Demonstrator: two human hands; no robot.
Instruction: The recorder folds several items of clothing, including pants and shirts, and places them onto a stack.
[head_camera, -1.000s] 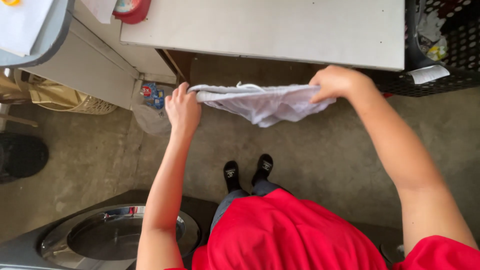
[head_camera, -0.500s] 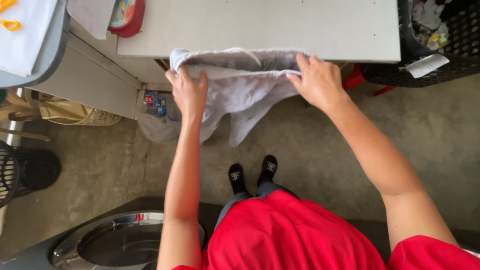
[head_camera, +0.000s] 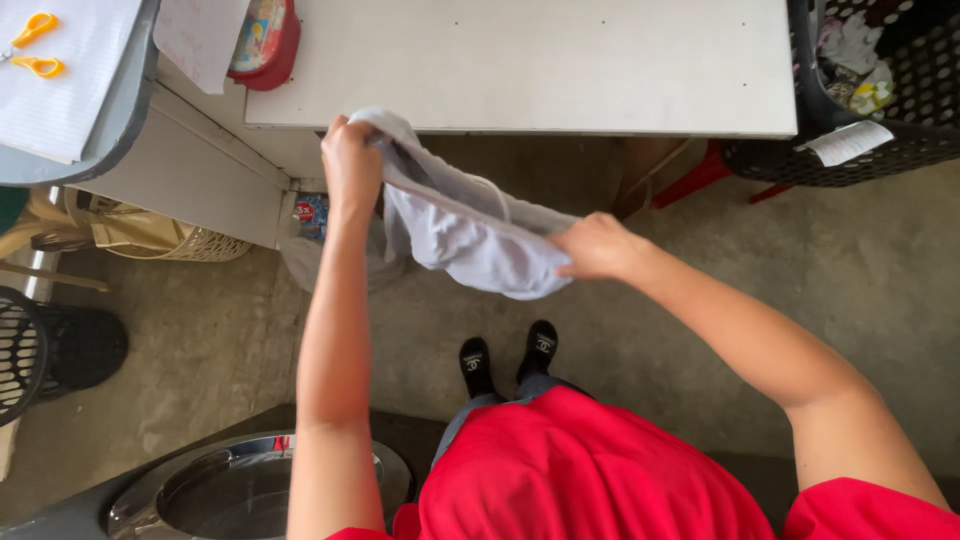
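Two hands hold a grey cloth in front of the counter.

The left hand (head_camera: 352, 160) is closed tight on one end of the grey cloth (head_camera: 470, 235), up by the edge of the counter (head_camera: 560, 70). The right hand (head_camera: 598, 246) pinches the other end, lower down and nearer the body. The cloth hangs between them, over the floor. Half a second ago both hands held it up level against the counter edge; now the right hand has dropped and the cloth is bunched.
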